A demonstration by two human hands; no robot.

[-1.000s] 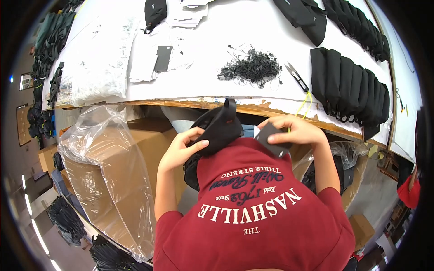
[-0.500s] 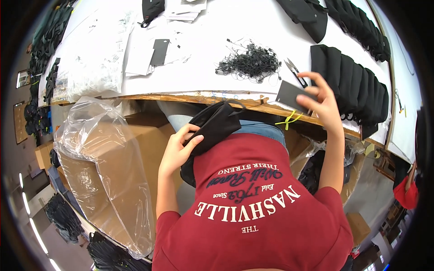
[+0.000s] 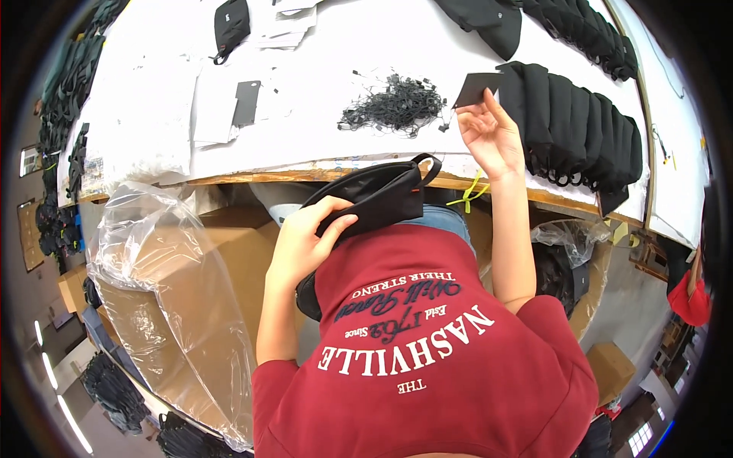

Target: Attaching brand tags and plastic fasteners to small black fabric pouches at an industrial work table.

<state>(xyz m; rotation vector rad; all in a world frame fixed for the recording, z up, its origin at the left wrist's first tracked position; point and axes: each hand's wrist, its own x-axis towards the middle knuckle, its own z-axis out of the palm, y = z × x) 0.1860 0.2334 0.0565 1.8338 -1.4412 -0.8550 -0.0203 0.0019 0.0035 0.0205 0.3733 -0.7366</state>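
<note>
My left hand (image 3: 311, 233) is closed on a black fabric pouch (image 3: 382, 200) with a loop handle, held at my lap against the table's front edge. The pouch's mouth lies along its upper side, and a small red tab shows near the loop. Over the table, my right hand (image 3: 492, 137) pinches a black hang tag card (image 3: 477, 88), raised beside a row of black pouches (image 3: 565, 114). A tangled heap of thin black tag strings (image 3: 401, 105) lies to the left of that hand. The thread snips are hidden behind my right hand and the card.
On the white table (image 3: 305, 141) are white papers (image 3: 214, 114) with a black card (image 3: 246, 103), plus another black pouch (image 3: 231, 27). More black pouches (image 3: 588, 38) line the far right. Plastic-covered cardboard boxes (image 3: 183, 305) stand below at left, and an open box (image 3: 561, 259) at right.
My right hand has moved up and left with the black card, which is now turned upward. The pouch in my left hand has been swung so that its loop handle points right.
</note>
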